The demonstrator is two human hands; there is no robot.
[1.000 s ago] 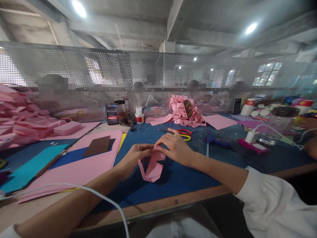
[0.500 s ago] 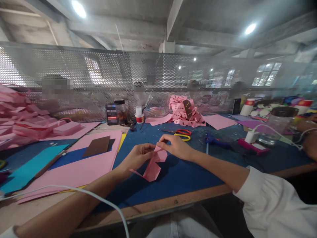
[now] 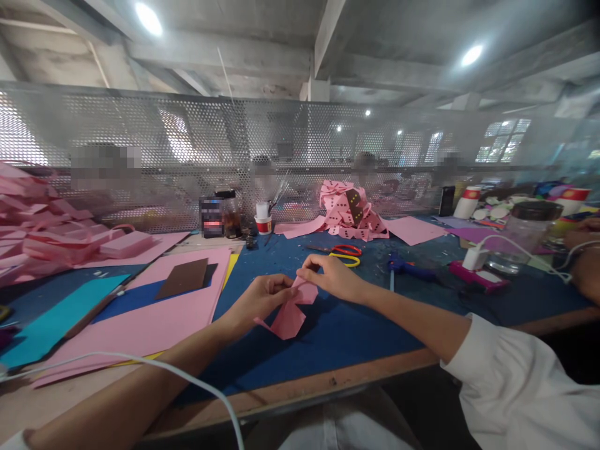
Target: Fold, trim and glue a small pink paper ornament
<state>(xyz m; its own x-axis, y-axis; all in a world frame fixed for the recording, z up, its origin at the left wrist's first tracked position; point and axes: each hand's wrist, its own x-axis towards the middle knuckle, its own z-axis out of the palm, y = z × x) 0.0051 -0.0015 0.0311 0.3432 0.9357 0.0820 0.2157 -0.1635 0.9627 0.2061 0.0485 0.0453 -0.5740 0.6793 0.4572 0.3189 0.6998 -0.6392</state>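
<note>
A folded piece of pink paper (image 3: 289, 320) hangs between my hands, above the blue table mat (image 3: 347, 337). My left hand (image 3: 267, 297) pinches its upper left side between thumb and fingers. At the top edge, my right hand (image 3: 325, 275) grips the same paper, thumb and fingertips pressed together. The lower part flares out, with a narrow strip sticking out to the left. Just beyond my right hand lie scissors (image 3: 345, 255) with red and yellow handles. A blue glue gun (image 3: 412, 267) rests to the right of them.
Pink sheets (image 3: 154, 337) with a brown card (image 3: 182, 279) lie at left, near a heap of pink paper pieces (image 3: 47, 231). Dotted pink paper pieces (image 3: 342, 212) are piled at the back. A white cable (image 3: 187, 375) crosses my left forearm. A jar (image 3: 529, 234) stands at right.
The lower part of the pink paper has turned slightly and spread wider, its left strip shifting a little right. Both hands keep their hold in nearly the same place.
</note>
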